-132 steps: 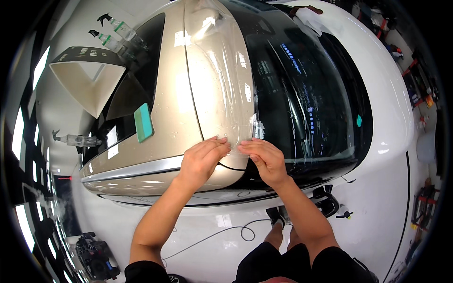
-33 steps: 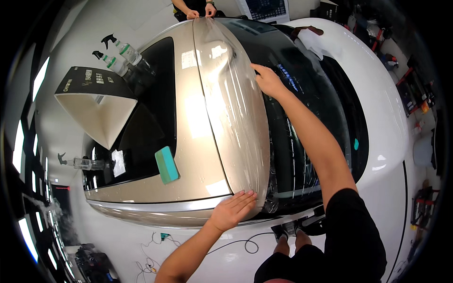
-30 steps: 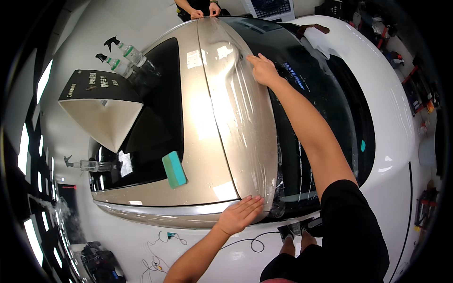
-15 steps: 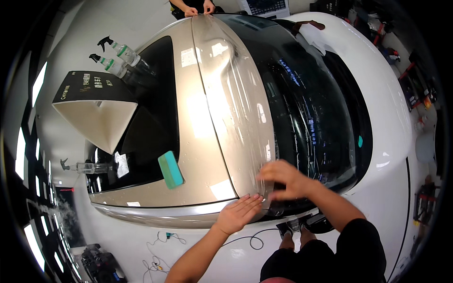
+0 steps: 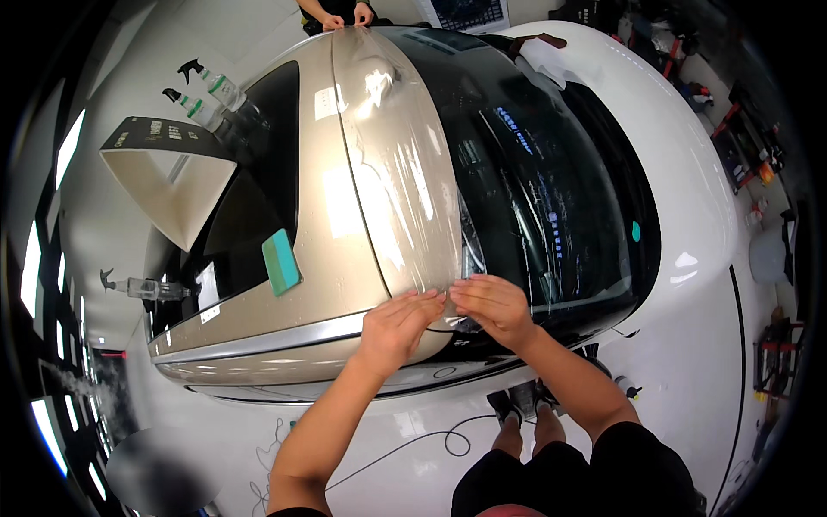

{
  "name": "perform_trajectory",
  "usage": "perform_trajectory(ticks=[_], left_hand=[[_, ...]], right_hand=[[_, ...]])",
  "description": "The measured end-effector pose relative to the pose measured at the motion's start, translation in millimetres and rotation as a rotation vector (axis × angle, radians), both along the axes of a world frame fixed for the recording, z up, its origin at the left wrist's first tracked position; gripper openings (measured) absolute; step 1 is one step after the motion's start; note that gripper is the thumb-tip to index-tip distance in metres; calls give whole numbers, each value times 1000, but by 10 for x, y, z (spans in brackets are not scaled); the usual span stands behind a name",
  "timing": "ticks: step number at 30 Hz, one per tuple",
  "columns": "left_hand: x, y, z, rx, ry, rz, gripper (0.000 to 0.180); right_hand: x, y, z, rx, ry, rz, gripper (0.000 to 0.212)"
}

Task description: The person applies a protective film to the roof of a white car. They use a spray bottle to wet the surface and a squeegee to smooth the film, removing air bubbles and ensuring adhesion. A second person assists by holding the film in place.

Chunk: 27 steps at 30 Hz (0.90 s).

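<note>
A clear film (image 5: 405,189) with wrinkles and glossy folds lies across the front strip of the beige car roof (image 5: 323,276). At the near corner of this strip, my left hand (image 5: 398,327) pinches the film's edge, fingers pressed together. Close beside it, my right hand (image 5: 493,308) grips the same edge next to the dark glass (image 5: 551,189); the fingertips of both hands nearly meet. Across the car, another person's hands (image 5: 346,21) hold the film's far end. A teal and green block (image 5: 282,262) rests on the roof to my left.
Two spray bottles (image 5: 226,90) and an open black-and-white cardboard box (image 5: 168,194) stand on the dark roof panel. Another clear spray bottle (image 5: 151,289) is nearer me. White cloth (image 5: 544,59) lies by the white hood (image 5: 689,172). A cable (image 5: 413,441) curls over the floor.
My right hand has come down and left to the film's near corner, beside my left hand, and closed on it. The film's near part looks pulled tauter. The view has shifted slightly.
</note>
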<state>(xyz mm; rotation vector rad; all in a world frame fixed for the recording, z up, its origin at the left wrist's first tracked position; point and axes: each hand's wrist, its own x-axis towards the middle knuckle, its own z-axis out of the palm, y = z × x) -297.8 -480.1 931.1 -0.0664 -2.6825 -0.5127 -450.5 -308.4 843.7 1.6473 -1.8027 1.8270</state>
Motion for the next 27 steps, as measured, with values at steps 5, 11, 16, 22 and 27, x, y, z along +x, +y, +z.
perform_trajectory(ticks=[5, 11, 16, 22, 27], left_hand=[[-29, 42, 60, -53, 34, -39, 11], [-21, 46, 13, -56, 34, -64, 13], [151, 8, -109, -69, -16, -77, 12], [255, -20, -218, -52, -30, -60, 7], [178, -142, -113, -100, -35, -113, 11]], right_hand=[[-61, 193, 36, 3, 101, -20, 25], [-27, 212, -20, -20, 120, -88, 23], [199, 214, -231, -11, 95, -86, 24], [290, 175, -303, 11, 127, -105, 27], [205, 100, -231, -36, 159, -108, 27]])
